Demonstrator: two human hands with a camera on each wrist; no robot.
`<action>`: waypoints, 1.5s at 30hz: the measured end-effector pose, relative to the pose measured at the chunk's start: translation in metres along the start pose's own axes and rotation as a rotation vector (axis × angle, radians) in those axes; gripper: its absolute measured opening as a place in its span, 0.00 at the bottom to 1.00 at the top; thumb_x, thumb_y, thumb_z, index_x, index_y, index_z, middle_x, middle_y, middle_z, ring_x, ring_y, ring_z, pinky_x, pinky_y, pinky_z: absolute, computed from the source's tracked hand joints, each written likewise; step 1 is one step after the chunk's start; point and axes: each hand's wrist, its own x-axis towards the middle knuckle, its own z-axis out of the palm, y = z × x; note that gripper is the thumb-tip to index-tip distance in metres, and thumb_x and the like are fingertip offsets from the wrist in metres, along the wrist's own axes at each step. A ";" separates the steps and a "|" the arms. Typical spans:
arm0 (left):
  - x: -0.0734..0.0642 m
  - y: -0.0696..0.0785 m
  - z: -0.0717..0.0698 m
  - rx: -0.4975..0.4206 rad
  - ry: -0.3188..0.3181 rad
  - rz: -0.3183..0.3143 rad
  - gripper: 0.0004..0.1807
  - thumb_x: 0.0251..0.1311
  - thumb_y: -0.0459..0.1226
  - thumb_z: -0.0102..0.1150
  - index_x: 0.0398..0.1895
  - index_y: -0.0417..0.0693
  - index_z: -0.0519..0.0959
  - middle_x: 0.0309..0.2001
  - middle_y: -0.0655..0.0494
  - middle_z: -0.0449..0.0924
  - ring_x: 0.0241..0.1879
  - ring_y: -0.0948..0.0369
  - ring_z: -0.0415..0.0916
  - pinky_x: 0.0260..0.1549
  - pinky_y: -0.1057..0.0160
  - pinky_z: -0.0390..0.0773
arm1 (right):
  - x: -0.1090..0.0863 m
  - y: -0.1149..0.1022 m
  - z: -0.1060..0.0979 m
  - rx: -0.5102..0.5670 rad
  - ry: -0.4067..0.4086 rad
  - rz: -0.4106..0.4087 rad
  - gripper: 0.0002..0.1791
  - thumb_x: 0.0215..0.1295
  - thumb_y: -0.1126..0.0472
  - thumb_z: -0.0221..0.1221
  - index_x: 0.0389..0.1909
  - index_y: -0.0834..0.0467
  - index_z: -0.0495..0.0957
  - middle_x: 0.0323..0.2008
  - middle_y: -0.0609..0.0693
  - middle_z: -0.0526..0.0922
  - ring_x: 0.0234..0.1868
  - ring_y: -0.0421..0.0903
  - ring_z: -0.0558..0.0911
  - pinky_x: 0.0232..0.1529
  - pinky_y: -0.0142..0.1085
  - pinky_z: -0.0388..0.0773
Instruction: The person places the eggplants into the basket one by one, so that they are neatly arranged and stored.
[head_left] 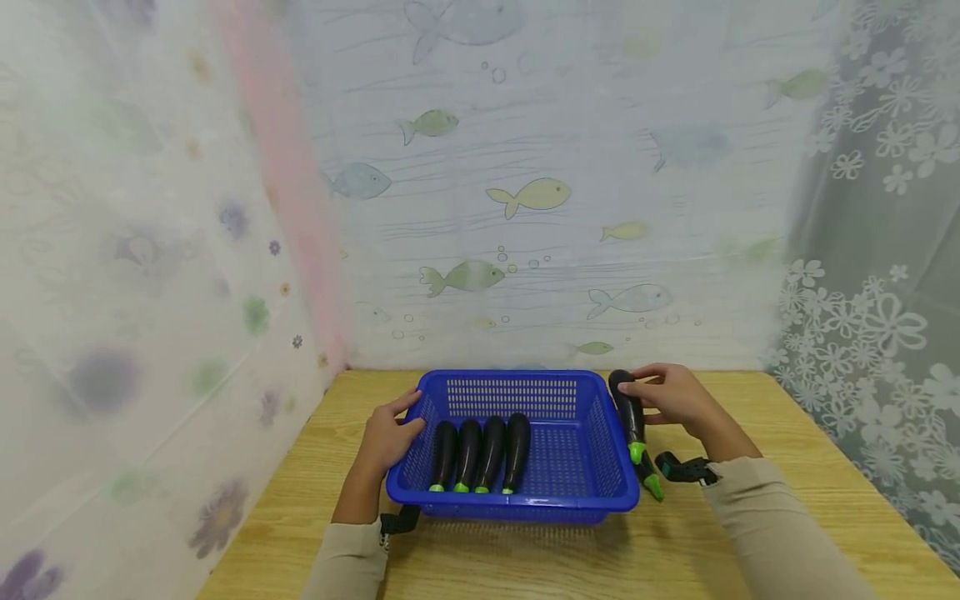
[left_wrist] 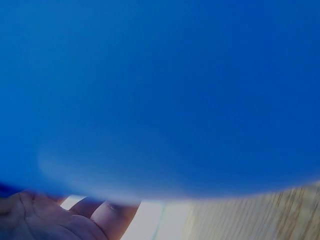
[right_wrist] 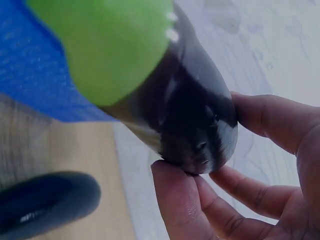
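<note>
Pinched between thumb and fingers of my right hand [head_left: 670, 397] is a dark purple eggplant [head_left: 628, 408] with a bright green stem end, raised at the right rim of a blue plastic basket [head_left: 517, 502]. In the right wrist view, the held eggplant [right_wrist: 200, 110] tilts with its green cap near the camera. Another eggplant [head_left: 651, 481] lies on the table below it, partly covered. My left hand [head_left: 386, 435] grips the basket's left rim; the basket wall [left_wrist: 165, 90] fills most of the left wrist view. Several eggplants [head_left: 491, 454] lie side by side in the basket's left half.
The basket stands on a wood-grain table [head_left: 300, 500]. A pale curtain with printed fish [head_left: 540, 193] hangs behind the table, a flowered sheet [head_left: 150, 333] hangs at the left, and a grey-white flowered curtain [head_left: 885, 333] at the right.
</note>
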 end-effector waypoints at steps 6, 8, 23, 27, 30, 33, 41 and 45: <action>-0.002 0.001 0.000 -0.011 0.000 0.003 0.32 0.64 0.36 0.60 0.74 0.48 0.72 0.76 0.53 0.68 0.62 0.38 0.79 0.43 0.47 0.88 | 0.003 -0.010 0.010 0.011 -0.008 -0.014 0.42 0.69 0.46 0.65 0.73 0.68 0.64 0.66 0.72 0.72 0.61 0.65 0.81 0.51 0.52 0.87; -0.002 0.001 0.000 -0.014 0.000 0.002 0.33 0.64 0.36 0.60 0.74 0.48 0.72 0.76 0.53 0.68 0.62 0.38 0.79 0.42 0.48 0.89 | 0.004 -0.013 0.014 0.019 -0.006 -0.015 0.41 0.69 0.47 0.66 0.73 0.68 0.64 0.66 0.72 0.72 0.59 0.64 0.82 0.49 0.51 0.87; 0.000 0.002 0.000 0.002 0.006 0.008 0.32 0.64 0.36 0.61 0.74 0.48 0.73 0.75 0.54 0.69 0.61 0.39 0.80 0.46 0.47 0.88 | 0.015 -0.035 0.047 0.040 -0.022 -0.023 0.38 0.68 0.51 0.67 0.71 0.66 0.67 0.62 0.69 0.74 0.58 0.64 0.81 0.44 0.49 0.89; 0.000 0.000 0.000 0.003 0.005 0.009 0.32 0.64 0.36 0.61 0.74 0.49 0.73 0.76 0.55 0.69 0.62 0.39 0.80 0.47 0.46 0.87 | 0.018 -0.039 0.058 0.059 -0.029 -0.026 0.37 0.68 0.53 0.67 0.71 0.67 0.67 0.62 0.69 0.74 0.57 0.63 0.82 0.44 0.50 0.89; 0.001 -0.001 0.000 0.004 0.003 0.011 0.32 0.64 0.37 0.61 0.74 0.50 0.73 0.76 0.55 0.69 0.62 0.39 0.80 0.47 0.45 0.87 | 0.021 -0.039 0.065 0.068 -0.035 -0.036 0.37 0.68 0.55 0.67 0.71 0.68 0.67 0.61 0.70 0.75 0.56 0.63 0.83 0.41 0.50 0.89; -0.001 0.000 0.001 0.003 0.004 0.008 0.32 0.64 0.37 0.61 0.74 0.50 0.73 0.76 0.55 0.69 0.61 0.39 0.80 0.47 0.45 0.87 | 0.021 -0.039 0.070 0.060 -0.042 -0.048 0.37 0.67 0.55 0.68 0.70 0.69 0.67 0.58 0.70 0.77 0.53 0.61 0.85 0.39 0.51 0.89; -0.008 0.001 0.003 -0.009 0.003 0.002 0.32 0.65 0.37 0.60 0.74 0.50 0.72 0.76 0.54 0.68 0.63 0.39 0.79 0.47 0.45 0.87 | 0.022 -0.038 0.082 0.017 -0.040 -0.067 0.35 0.65 0.56 0.69 0.67 0.70 0.70 0.55 0.70 0.78 0.48 0.59 0.87 0.37 0.51 0.89; -0.013 0.003 0.004 -0.003 0.009 -0.003 0.32 0.64 0.37 0.61 0.74 0.50 0.72 0.76 0.54 0.68 0.62 0.39 0.79 0.47 0.45 0.87 | 0.021 -0.038 0.088 0.026 -0.056 -0.060 0.35 0.64 0.57 0.70 0.66 0.71 0.70 0.54 0.70 0.78 0.47 0.59 0.87 0.36 0.51 0.89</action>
